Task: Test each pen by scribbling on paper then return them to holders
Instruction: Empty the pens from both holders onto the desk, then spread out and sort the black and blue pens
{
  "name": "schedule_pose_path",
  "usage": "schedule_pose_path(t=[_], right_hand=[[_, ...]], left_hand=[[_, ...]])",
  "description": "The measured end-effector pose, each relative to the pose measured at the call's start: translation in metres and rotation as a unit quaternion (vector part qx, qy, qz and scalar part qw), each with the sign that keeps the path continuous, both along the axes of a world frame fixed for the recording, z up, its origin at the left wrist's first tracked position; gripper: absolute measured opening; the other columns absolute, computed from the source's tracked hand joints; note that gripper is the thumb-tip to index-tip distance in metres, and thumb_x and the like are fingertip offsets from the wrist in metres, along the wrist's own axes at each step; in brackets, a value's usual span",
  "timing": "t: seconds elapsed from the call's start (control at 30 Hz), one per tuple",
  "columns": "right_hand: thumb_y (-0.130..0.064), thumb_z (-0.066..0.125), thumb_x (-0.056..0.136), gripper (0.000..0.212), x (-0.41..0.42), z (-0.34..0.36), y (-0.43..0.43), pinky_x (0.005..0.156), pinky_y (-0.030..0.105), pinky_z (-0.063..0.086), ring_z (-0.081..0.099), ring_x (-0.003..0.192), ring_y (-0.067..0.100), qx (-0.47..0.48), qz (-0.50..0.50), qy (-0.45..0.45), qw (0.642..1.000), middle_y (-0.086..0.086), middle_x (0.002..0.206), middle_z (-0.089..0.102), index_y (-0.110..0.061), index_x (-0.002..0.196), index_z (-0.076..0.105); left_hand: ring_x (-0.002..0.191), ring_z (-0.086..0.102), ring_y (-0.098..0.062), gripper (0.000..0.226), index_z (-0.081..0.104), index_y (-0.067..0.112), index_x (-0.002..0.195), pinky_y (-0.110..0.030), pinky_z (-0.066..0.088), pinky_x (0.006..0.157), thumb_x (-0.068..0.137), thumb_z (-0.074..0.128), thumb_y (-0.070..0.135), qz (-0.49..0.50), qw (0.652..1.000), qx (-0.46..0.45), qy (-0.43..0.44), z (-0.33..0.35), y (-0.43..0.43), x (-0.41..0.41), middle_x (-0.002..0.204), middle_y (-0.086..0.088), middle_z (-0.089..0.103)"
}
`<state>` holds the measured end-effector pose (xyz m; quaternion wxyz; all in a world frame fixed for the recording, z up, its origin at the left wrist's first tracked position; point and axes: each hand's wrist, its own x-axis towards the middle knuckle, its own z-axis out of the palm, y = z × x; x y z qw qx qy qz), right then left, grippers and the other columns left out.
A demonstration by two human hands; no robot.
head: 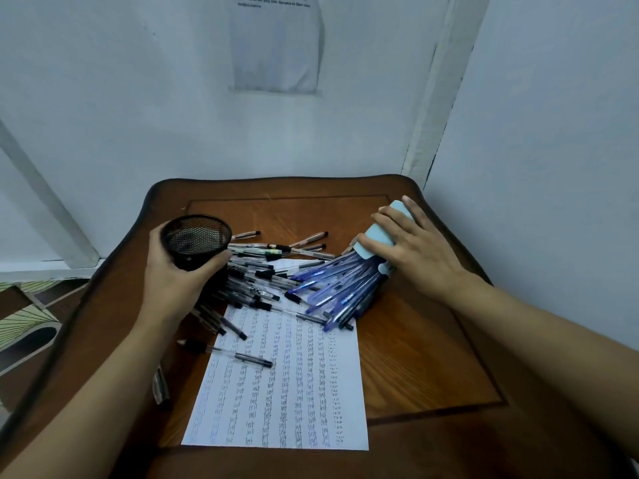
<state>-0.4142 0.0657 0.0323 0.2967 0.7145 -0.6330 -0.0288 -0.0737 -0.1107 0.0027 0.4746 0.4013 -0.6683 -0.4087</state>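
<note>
L hand (173, 274) wraps mesh cup (196, 240), empty, upright. R hand (411, 250) grips blue holder (380, 233), tipped, blue pens (332, 288) spilling onto paper (294, 392) beside black pens (249, 271). Risk: colours mix, strays roll off table (432, 357) edge.

I can read nothing for certain. The pale printed sheet (275, 46) stuck on the wall carries a few dark lines of type at its top, too blurred to make out. The white paper sheet (294, 392) before me holds only rows of scribbles.

Black mesh holder (196, 240); pale-blue holder (382, 233)
</note>
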Motion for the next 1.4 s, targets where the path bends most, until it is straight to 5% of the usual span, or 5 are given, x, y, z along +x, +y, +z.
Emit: schedule_pose_path(t=[0.3,0.6,0.87,1.17,1.4], right_hand=[[-0.016,0.096,0.056,0.094,-0.017,0.01,-0.001,0.12,0.055,0.017,0.045,0.134,0.043,-0.123,-0.115,-0.097,0.981,0.025,0.138,0.053,-0.016,0.14,0.054],[-0.02,0.089,0.068,0.095,-0.003,-0.02,0.005,0.113,0.055,0.035,0.04,0.136,0.035,-0.218,-0.243,-0.414,0.85,0.013,0.144,0.046,-0.02,0.149,0.04],[-0.009,0.088,0.066,0.093,-0.006,-0.013,-0.003,0.121,0.057,0.025,0.04,0.136,0.035,-0.22,-0.173,-0.334,0.9,0.014,0.141,0.045,-0.023,0.147,0.044],[-0.007,0.089,0.071,0.088,-0.029,-0.017,-0.03,0.087,0.032,0.051,0.053,0.119,0.018,-0.263,-0.217,-0.744,0.574,-0.002,0.131,0.054,-0.026,0.142,0.04],[-0.013,0.091,0.071,0.098,-0.03,-0.027,-0.044,0.102,0.041,0.051,0.052,0.127,0.023,-0.247,-0.233,-0.769,0.542,0.001,0.137,0.05,-0.026,0.147,0.029]], left_hand=[[0.123,0.056,-0.012,0.083,0.046,0.038,0.132,-0.043,0.048,0.109,0.064,0.093,0.038,0.001,1.0,-0.003,0.001,0.004,0.005,-0.005,0.128,0.013,0.059],[0.124,0.057,-0.014,0.085,0.047,0.03,0.137,-0.047,0.047,0.11,0.065,0.093,0.039,0.018,1.0,-0.016,0.008,0.005,-0.005,0.002,0.132,0.007,0.06],[0.124,0.058,-0.016,0.087,0.045,0.031,0.137,-0.044,0.048,0.108,0.065,0.093,0.041,0.035,0.999,-0.014,0.007,0.005,-0.021,0.017,0.133,0.004,0.061],[0.117,0.064,-0.013,0.091,0.051,0.033,0.13,-0.047,0.052,0.104,0.054,0.096,0.056,0.119,0.992,0.025,0.023,-0.005,-0.066,0.036,0.127,0.006,0.066],[0.123,0.058,-0.018,0.1,0.041,0.026,0.139,-0.042,0.047,0.11,0.06,0.092,0.058,0.159,0.986,0.043,0.016,-0.012,-0.093,0.035,0.137,0.002,0.059]])
